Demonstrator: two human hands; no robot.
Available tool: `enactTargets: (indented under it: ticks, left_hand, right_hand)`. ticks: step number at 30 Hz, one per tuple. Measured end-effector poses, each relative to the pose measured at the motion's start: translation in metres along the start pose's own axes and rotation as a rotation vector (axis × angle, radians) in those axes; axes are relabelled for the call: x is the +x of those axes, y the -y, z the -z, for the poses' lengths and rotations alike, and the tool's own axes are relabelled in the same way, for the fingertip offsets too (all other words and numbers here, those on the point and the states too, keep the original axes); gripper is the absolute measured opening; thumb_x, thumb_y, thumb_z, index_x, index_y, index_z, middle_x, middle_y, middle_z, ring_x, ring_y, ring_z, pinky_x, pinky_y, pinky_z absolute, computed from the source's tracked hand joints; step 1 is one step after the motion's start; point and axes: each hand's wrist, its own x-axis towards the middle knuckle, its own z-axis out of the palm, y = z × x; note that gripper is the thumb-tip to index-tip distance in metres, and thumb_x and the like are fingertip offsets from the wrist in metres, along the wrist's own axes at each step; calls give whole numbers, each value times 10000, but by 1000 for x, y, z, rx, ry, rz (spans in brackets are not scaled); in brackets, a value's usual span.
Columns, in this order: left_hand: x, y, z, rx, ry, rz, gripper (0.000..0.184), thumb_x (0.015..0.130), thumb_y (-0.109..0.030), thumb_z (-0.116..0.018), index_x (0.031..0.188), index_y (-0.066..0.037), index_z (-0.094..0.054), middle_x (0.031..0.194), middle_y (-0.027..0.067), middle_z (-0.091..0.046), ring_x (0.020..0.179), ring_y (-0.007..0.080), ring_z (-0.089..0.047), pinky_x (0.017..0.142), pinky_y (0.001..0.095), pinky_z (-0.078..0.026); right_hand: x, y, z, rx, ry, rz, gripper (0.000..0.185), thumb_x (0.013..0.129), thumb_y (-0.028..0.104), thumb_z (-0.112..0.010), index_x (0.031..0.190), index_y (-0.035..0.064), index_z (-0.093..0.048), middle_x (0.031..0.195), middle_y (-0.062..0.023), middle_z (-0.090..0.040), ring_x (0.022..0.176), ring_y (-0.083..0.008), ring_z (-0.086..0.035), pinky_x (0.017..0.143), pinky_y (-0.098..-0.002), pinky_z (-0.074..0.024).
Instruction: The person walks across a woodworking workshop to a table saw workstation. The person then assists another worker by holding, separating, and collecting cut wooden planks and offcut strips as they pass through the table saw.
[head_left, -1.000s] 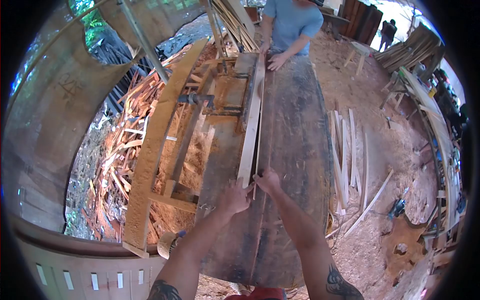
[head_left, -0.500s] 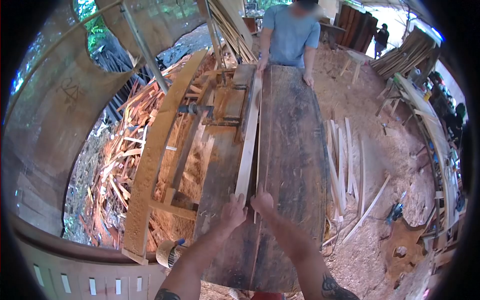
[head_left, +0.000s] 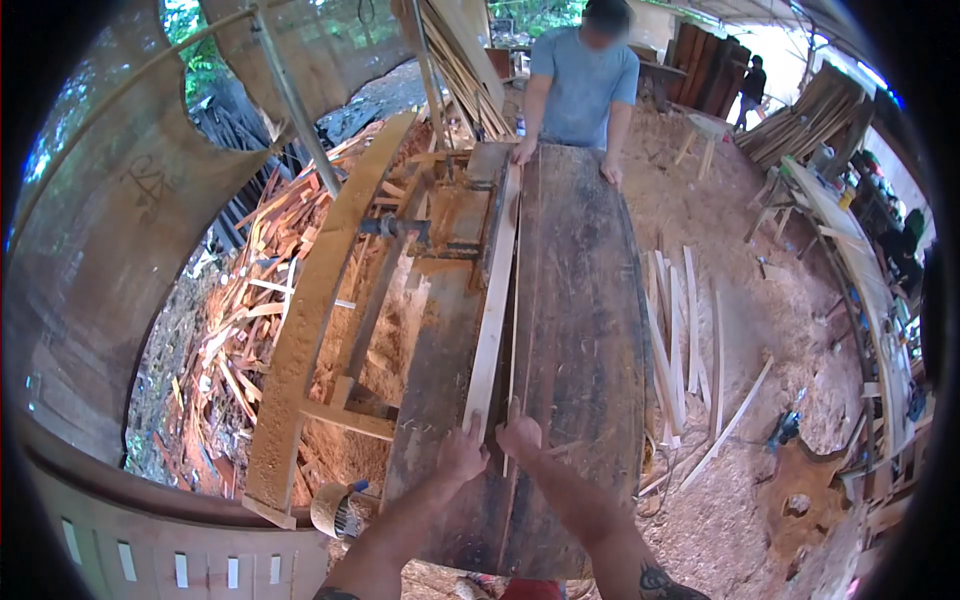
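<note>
My left hand is closed on the near end of a pale wooden board, which lies lengthwise on the dark wooden saw table. Beside it, my right hand grips a thin wooden strip, with a finger pointing forward along it. A narrow dark gap separates board and strip, tapering toward the far end. There, a co-worker stands with one hand at the far end of the board and the other hand on the table's corner. No blade is visible.
Left of the table stand a long timber beam and a frame with a motor. Wood offcuts are heaped beyond it. Several pale strips lie on the sawdust floor at right, near a workbench.
Both my hands have come a little toward me along the table, and the near end of the pale board has come with them. The view has shifted slightly.
</note>
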Motion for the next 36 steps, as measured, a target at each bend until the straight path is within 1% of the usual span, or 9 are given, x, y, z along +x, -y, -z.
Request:
enactTargets:
  ticks: [6, 9, 12, 18, 21, 26, 29, 32, 36]
  left_hand:
    - [-23, 6, -13, 33, 56, -9, 874, 831, -328, -599, 1515, -72, -118, 1024, 314, -563, 899, 449, -611, 831, 511, -503]
    - [-33, 9, -29, 81, -126, -43, 878, 836, -338, -598, 1516, -71, -111, 1025, 319, -564, 928, 449, -605, 840, 503, -501]
    - [-42, 2, -6, -96, 162, 53, 888, 839, -358, -600, 1515, -67, -103, 1038, 339, -560, 929, 456, -606, 839, 497, -505]
    - [-65, -6, 8, -130, 239, 105, 859, 848, -358, -577, 1516, -79, -116, 1164, 371, -520, 1029, 472, -571, 886, 522, -477]
    - [-77, 0, -14, -57, 104, 62, 843, 844, -350, -568, 1514, -78, -135, 1156, 372, -511, 1064, 486, -547, 903, 525, -461]
    - [-106, 2, -24, -38, 97, 51, 836, 833, -357, -569, 1511, -77, -168, 1164, 396, -489, 1088, 494, -524, 948, 543, -418]
    - [-126, 3, -31, -36, 27, 22, 826, 830, -361, -570, 1506, -75, -193, 1147, 396, -499, 1078, 485, -525, 954, 553, -405]
    - [-160, 6, -45, 59, -39, -23, 838, 804, -357, -589, 1488, -35, -226, 1071, 386, -518, 993, 491, -542, 927, 550, -409]
    - [-226, 13, -62, 152, -157, -89, 850, 795, -350, -591, 1484, -15, -221, 1005, 368, -544, 926, 502, -562, 919, 566, -411]
  right_hand:
    - [-31, -11, -31, 70, -153, 65, 784, 788, 267, -592, 1415, -76, -270, 999, -294, -640, 804, -418, -659, 724, -489, -538]
    - [-55, -15, -36, 126, -253, 36, 708, 799, 255, -576, 1386, -63, -341, 947, -277, -648, 778, -429, -648, 709, -492, -532]
    - [-83, -23, -30, 174, -240, -59, 687, 806, 260, -567, 1384, -47, -356, 942, -270, -646, 777, -425, -647, 699, -489, -524]
    - [-139, -49, -8, 194, -300, -146, 640, 825, 285, -543, 1374, -1, -382, 902, -226, -652, 768, -397, -648, 658, -478, -507]
    - [-162, -79, -25, 177, -320, -161, 612, 828, 300, -553, 1351, 17, -411, 862, -200, -653, 736, -378, -645, 639, -451, -507]
    - [-203, -109, -32, 152, -419, -71, 587, 823, 255, -585, 1350, 51, -426, 761, -193, -633, 652, -365, -629, 585, -421, -497]
    - [-232, -87, 3, 315, -300, -182, 628, 832, 269, -556, 1344, -64, -407, 756, -225, -646, 644, -395, -642, 561, -484, -504]
    - [-244, -108, -14, 182, -452, -73, 585, 801, 208, -577, 1307, -54, -445, 660, -188, -634, 585, -386, -634, 522, -471, -499]
    - [-274, -105, -5, 253, -451, -112, 557, 768, 145, -584, 1277, -50, -465, 700, -202, -627, 578, -383, -621, 511, -473, -484]
